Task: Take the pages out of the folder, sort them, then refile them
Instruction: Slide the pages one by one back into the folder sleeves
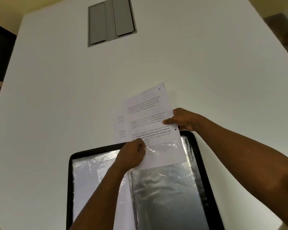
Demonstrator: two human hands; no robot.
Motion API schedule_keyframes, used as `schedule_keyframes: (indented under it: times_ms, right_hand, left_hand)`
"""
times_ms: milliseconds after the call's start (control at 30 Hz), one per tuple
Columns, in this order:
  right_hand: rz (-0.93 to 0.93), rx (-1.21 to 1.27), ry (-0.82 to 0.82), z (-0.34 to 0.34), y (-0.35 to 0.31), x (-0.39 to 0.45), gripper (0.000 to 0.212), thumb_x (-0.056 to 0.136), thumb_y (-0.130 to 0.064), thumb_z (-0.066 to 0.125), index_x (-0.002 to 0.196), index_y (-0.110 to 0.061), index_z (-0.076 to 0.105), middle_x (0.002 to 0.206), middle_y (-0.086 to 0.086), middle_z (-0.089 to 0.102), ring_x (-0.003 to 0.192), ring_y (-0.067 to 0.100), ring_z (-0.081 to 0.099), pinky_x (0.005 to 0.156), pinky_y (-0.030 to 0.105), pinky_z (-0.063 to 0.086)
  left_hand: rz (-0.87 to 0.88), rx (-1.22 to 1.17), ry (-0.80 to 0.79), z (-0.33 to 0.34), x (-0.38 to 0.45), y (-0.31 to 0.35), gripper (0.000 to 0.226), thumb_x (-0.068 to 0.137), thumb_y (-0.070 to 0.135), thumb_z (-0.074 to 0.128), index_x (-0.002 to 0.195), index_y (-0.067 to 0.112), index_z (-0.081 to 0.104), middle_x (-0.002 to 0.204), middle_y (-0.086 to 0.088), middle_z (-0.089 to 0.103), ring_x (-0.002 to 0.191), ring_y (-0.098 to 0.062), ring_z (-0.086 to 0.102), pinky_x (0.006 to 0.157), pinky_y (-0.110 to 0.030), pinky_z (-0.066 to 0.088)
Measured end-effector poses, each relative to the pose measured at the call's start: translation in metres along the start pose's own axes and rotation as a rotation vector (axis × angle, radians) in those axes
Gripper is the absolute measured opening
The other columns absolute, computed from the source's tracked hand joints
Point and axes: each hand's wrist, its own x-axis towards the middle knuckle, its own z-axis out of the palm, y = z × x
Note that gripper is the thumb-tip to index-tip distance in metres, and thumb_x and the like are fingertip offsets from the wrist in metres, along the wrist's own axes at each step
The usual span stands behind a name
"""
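The left hand (pixel 133 154) pinches the top lip of a clear sleeve (pixel 165 188); the right hand (pixel 183 120) grips the side of the page (pixel 148 123) marked 9, which sits half in and half out of that sleeve; the folder (pixel 199 163) lies open on the white table (pixel 56 97), and another page (pixel 120 127) peeks out behind. The plastic looks crinkly, so the page could catch and bend; a crooked pull could tear it; the thin sleeve might rip too.

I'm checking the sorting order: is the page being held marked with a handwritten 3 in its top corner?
No, the page gripped by both hands shows a handwritten 9 in its top right corner.
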Motion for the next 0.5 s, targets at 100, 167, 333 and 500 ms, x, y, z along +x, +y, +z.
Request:
schedule_keyframes:
  times_ms: [100, 167, 333, 500]
  right_hand:
    - [-0.001, 0.008, 0.004, -0.01, 0.005, -0.004, 0.04, 0.082, -0.012, 0.076, 0.12, -0.01, 0.064, 0.113, 0.007, 0.071, 0.102, 0.025, 0.068, 0.088, 0.039, 0.056]
    - [0.017, -0.007, -0.052, -0.015, 0.006, -0.01, 0.039, 0.083, -0.01, 0.076, 0.119, -0.011, 0.064, 0.113, 0.008, 0.071, 0.101, 0.023, 0.068, 0.082, 0.034, 0.058]
    - [0.088, -0.196, -0.194, -0.012, 0.007, -0.021, 0.034, 0.081, -0.008, 0.076, 0.114, -0.012, 0.066, 0.109, 0.007, 0.072, 0.1, 0.021, 0.07, 0.08, 0.032, 0.059]
    - [-0.005, 0.046, -0.087, -0.003, 0.01, -0.019, 0.027, 0.086, -0.022, 0.074, 0.109, -0.009, 0.068, 0.105, 0.009, 0.074, 0.096, 0.023, 0.071, 0.081, 0.035, 0.058]
  left_hand:
    - [-0.002, -0.037, 0.018, -0.001, -0.001, -0.001, 0.017, 0.09, 0.016, 0.055, 0.079, 0.027, 0.05, 0.07, 0.012, 0.055, 0.063, -0.004, 0.051, 0.061, -0.02, 0.039]
    - [-0.003, -0.051, 0.017, -0.001, -0.002, -0.001, 0.014, 0.09, 0.016, 0.055, 0.08, 0.025, 0.052, 0.07, 0.013, 0.055, 0.063, -0.003, 0.05, 0.061, -0.019, 0.04]
    - [-0.015, -0.103, 0.017, 0.005, 0.0, 0.002, 0.009, 0.088, 0.012, 0.056, 0.087, 0.021, 0.059, 0.074, 0.007, 0.06, 0.065, -0.007, 0.054, 0.066, -0.024, 0.046]
    - [0.016, -0.087, 0.033, 0.012, 0.0, 0.015, 0.015, 0.089, 0.013, 0.055, 0.096, 0.017, 0.067, 0.084, 0.009, 0.064, 0.073, -0.003, 0.056, 0.066, -0.017, 0.044]
